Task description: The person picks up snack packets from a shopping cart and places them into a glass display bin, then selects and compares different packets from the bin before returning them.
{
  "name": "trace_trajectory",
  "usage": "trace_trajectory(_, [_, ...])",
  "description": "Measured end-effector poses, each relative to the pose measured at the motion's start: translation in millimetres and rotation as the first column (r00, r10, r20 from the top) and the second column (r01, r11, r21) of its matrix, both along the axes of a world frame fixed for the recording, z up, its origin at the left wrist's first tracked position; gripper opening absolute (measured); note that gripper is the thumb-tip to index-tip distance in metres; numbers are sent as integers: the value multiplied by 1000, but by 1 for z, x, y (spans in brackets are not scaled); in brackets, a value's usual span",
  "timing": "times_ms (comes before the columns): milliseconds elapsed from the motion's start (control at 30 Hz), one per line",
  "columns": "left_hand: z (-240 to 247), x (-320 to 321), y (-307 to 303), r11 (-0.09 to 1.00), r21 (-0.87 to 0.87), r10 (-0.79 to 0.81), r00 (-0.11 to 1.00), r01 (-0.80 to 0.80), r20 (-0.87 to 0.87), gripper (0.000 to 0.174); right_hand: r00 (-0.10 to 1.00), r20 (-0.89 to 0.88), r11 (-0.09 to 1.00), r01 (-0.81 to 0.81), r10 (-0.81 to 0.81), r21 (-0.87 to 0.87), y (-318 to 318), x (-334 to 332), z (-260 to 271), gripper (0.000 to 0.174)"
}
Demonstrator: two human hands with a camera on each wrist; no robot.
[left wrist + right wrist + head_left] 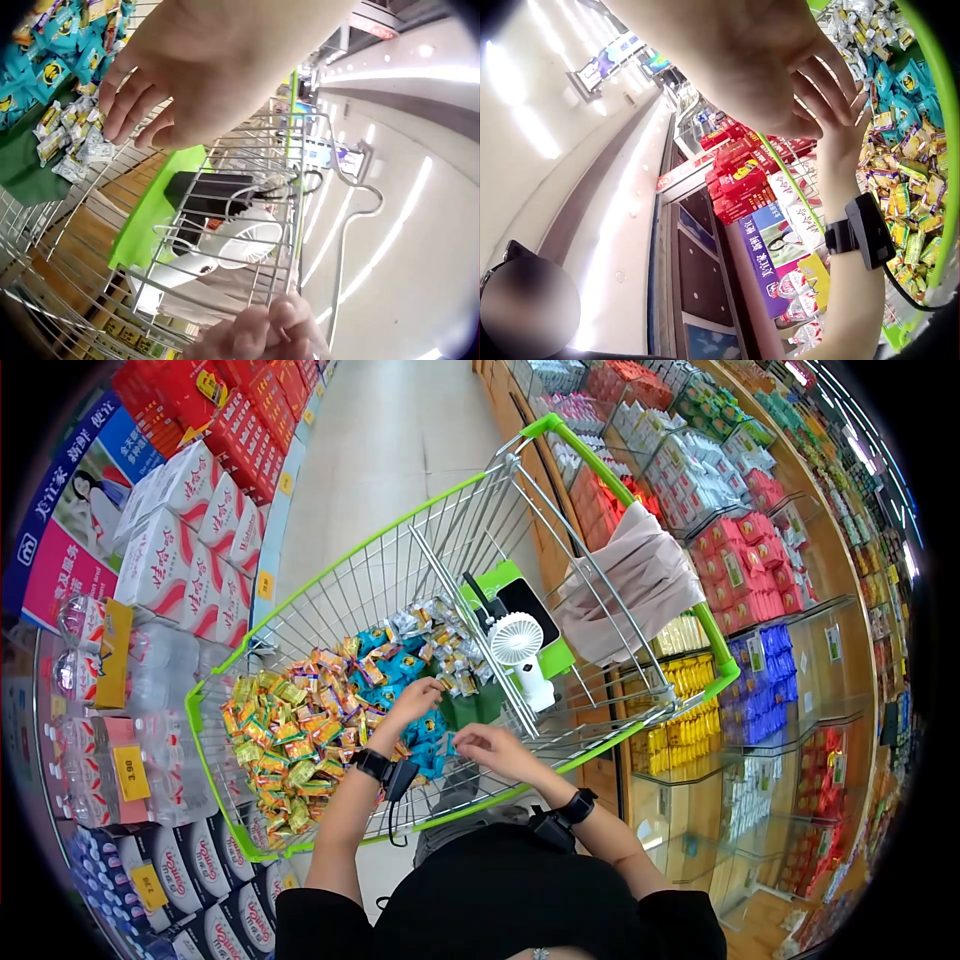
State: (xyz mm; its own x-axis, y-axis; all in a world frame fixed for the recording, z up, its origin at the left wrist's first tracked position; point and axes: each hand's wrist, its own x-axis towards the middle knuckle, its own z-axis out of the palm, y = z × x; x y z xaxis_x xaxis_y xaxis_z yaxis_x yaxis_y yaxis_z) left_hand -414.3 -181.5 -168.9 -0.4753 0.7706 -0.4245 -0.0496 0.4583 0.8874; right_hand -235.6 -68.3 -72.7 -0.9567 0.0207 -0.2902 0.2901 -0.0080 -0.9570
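My left hand (415, 701) hovers over the candy heap in a shopping cart (330, 585), fingers loosely bent with nothing visible in them. To its right, my right hand (497, 750) hangs over the heap's near edge, fingers relaxed and bent, nothing plainly held. Beneath both hands lie teal candy packets (400, 672). Orange and yellow wrapped candies (290, 735) fill the left side; silver-white wrapped candies (465, 672) lie at the far right of the heap, beside a dark green piece (475, 707). In the left wrist view, the left fingers overlap the silver-white candies (71, 139).
The cart's raised basket holds a white handheld fan (518, 640), a black box (520, 605) and a bright green item (497, 575). A pale cloth (635, 585) drapes over the cart's right end. Shelves of packets (740, 565) stand right; cartons (190, 525) and water bottles (170, 670) left.
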Motion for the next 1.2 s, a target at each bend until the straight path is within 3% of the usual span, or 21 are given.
trace_trajectory(167, [-41,-15,14,982,-170,-50,984,80,172,23,999,35,997,28,-31,71,2,-11,-17,16])
trace_trajectory(300, [-76,-22,22,979,-168,-97,987,118,129,15,997,61,997,42,-46,67,6,-18,-23,16])
trace_trajectory(400, [-93,-24,28,944,-203,-250,965,261,77,14,993,101,995,52,-60,81,8,-21,-27,16])
trace_trajectory(467, [-108,-24,34,894,-358,-256,963,269,85,18,994,86,994,58,-66,95,9,-23,-33,16])
trace_trajectory(600, [-140,-27,44,885,-365,-272,957,288,98,19,985,144,994,84,-94,76,11,-24,-38,17])
trace_trajectory(700, [-152,-27,50,920,-252,-286,954,299,87,19,975,194,992,94,-109,83,13,-24,-35,18])
trace_trajectory(767, [-144,-26,54,868,-135,-492,866,478,-95,19,970,214,991,96,-114,95,14,-25,-30,18])
trace_trajectory(800, [-159,-22,55,865,-132,-496,864,483,-90,19,967,228,990,93,-115,106,14,-26,-28,19])
trace_trajectory(867, [-199,-12,57,951,-190,-261,962,243,-75,20,967,215,987,118,-140,113,12,-26,-28,20])
trace_trajectory(900, [-181,-10,63,871,-393,-375,916,296,-140,22,968,205,985,122,-145,122,12,-26,-29,20])
trace_trajectory(933, [-215,-6,59,870,-371,-455,817,324,-353,25,969,197,983,126,-151,131,12,-25,-30,19])
trace_trajectory(1000, [-230,6,58,874,-400,-416,852,277,-319,28,972,162,978,148,-171,143,12,-22,-39,19])
trace_trajectory(1033, [-237,7,58,881,-312,-450,834,355,-319,29,976,161,981,124,-148,151,12,-20,-42,19])
trace_trajectory(1067, [-244,13,57,932,-247,-314,929,264,-195,30,979,161,982,99,-125,159,12,-19,-45,19])
trace_trajectory(1133, [-266,21,65,945,-277,-216,968,173,-130,29,978,170,980,93,-123,176,11,-17,-49,20])
trace_trajectory(1167, [-357,38,63,983,-176,-57,997,48,-47,30,979,161,981,102,-128,163,10,-16,-51,20])
trace_trajectory(1200, [-385,24,53,949,-265,-145,984,168,105,25,979,153,983,111,-133,148,9,-15,-53,20])
